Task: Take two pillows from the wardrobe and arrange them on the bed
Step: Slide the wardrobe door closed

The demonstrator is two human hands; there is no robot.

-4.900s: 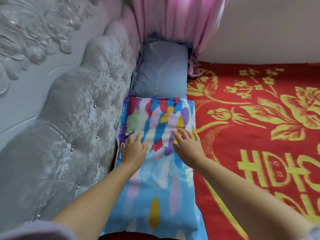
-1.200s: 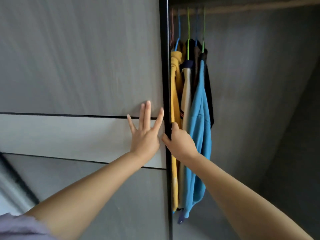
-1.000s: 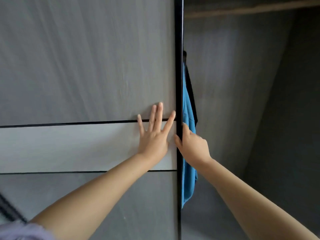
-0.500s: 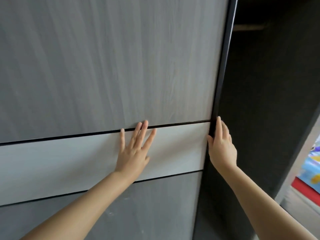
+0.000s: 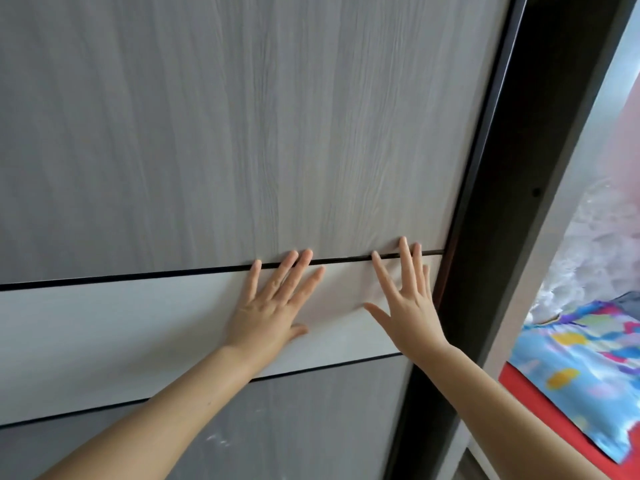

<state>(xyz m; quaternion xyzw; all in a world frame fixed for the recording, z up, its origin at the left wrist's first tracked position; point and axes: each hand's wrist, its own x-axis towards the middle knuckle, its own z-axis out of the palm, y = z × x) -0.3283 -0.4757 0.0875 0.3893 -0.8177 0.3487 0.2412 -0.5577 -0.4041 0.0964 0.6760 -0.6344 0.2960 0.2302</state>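
Hands, left hand and right hand, fingers straight, flat on upright wardrobe door.

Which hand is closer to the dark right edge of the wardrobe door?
Right. The right hand lies flat beside the door's dark edge; the left hand presses the pale band farther left.

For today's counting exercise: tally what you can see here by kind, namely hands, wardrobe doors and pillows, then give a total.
Hands: 2, left hand and right hand
Wardrobe doors: 1, sliding door
Pillows: 1, colourful pillow
Total: 4
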